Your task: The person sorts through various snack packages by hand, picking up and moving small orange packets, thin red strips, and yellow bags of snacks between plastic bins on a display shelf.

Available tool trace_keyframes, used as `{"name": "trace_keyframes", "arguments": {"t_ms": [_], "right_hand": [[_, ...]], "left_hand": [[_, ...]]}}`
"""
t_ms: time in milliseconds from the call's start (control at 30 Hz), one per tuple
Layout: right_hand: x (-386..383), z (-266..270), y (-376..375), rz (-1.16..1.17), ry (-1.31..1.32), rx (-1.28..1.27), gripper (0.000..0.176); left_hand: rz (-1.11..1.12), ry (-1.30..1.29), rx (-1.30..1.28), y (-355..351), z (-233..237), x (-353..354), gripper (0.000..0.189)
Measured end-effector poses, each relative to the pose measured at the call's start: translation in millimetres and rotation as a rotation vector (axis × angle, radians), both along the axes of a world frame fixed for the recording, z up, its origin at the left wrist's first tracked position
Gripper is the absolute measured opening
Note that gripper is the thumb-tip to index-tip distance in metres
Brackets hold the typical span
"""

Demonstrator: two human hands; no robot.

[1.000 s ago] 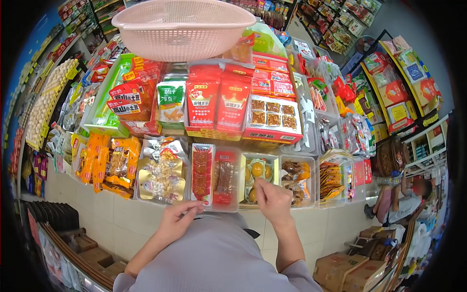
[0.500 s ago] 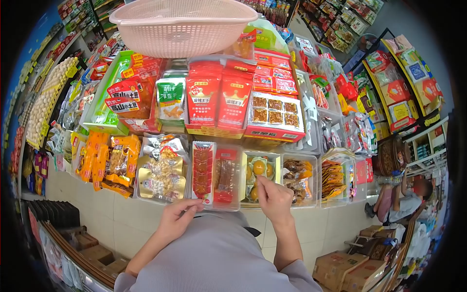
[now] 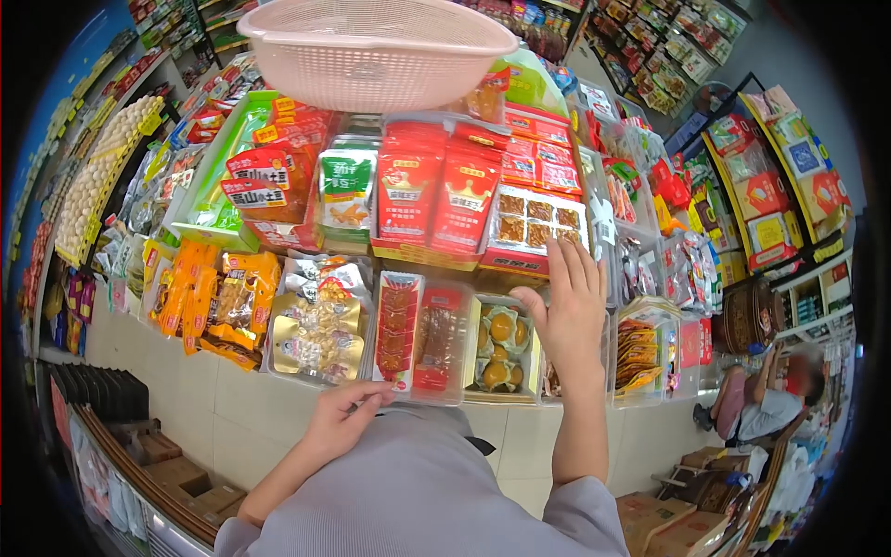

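Note:
My right hand (image 3: 573, 306) is stretched out with its fingers apart, over the front edge of the box of small brown snack packs (image 3: 538, 223); nothing shows in it. Its wrist covers part of a clear tub. Left of the wrist is a tray of round yellow-brown items (image 3: 502, 348). My left hand (image 3: 351, 415) has curled fingers at the front edge of a clear box, by the lower end of a long red snack pack (image 3: 397, 325). Whether it pinches that edge or the pack is hidden.
A pink basket (image 3: 371, 60) stands at the back of the display. Red pouches (image 3: 408, 186), orange packets (image 3: 243, 297) and a tub of nuts (image 3: 318, 325) surround the hands. A person (image 3: 766, 395) sits at the right; cardboard boxes (image 3: 673, 524) lie below.
My right hand has moved up and right from the tray of round items, and its fingers have spread. My left hand has stayed almost in place. The view has shifted slightly.

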State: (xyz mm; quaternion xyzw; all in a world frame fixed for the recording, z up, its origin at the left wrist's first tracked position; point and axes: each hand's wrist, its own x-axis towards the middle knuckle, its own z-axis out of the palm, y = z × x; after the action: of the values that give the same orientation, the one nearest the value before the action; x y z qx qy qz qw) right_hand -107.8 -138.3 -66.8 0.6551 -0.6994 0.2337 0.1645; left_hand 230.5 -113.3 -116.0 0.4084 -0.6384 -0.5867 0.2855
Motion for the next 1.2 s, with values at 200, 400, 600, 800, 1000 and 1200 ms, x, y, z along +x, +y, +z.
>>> {"name": "trace_keyframes", "arguments": {"t_ms": [200,400,600,800,1000,1200], "right_hand": [[-1.4,-10.0,-16.1,-0.055,0.045,0.036,0.075],[6.3,-8.1,-14.4,-0.097,0.026,0.024,0.07],[7.0,-9.4,-12.4,-0.103,0.009,0.009,0.065],[13.9,-7.5,-9.9,-0.122,0.011,0.015,0.064],[21.6,-0.4,-8.0,-0.005,-0.009,-0.046,0.057],[28.0,0.7,-16.1,0.102,-0.031,-0.078,0.056]], "left_hand": [[0.103,0.008,0.035,5.9,3.6,13.7,0.023],[0.135,0.016,0.021,8.4,5.1,21.3,0.024],[0.139,-0.022,0.001,10.3,4.2,25.9,0.023],[0.13,-0.019,0.027,10.9,0.2,27.3,0.023],[0.163,0.014,0.066,14.6,0.2,31.6,0.024],[0.161,0.018,0.039,15.3,0.3,33.3,0.024]]}}
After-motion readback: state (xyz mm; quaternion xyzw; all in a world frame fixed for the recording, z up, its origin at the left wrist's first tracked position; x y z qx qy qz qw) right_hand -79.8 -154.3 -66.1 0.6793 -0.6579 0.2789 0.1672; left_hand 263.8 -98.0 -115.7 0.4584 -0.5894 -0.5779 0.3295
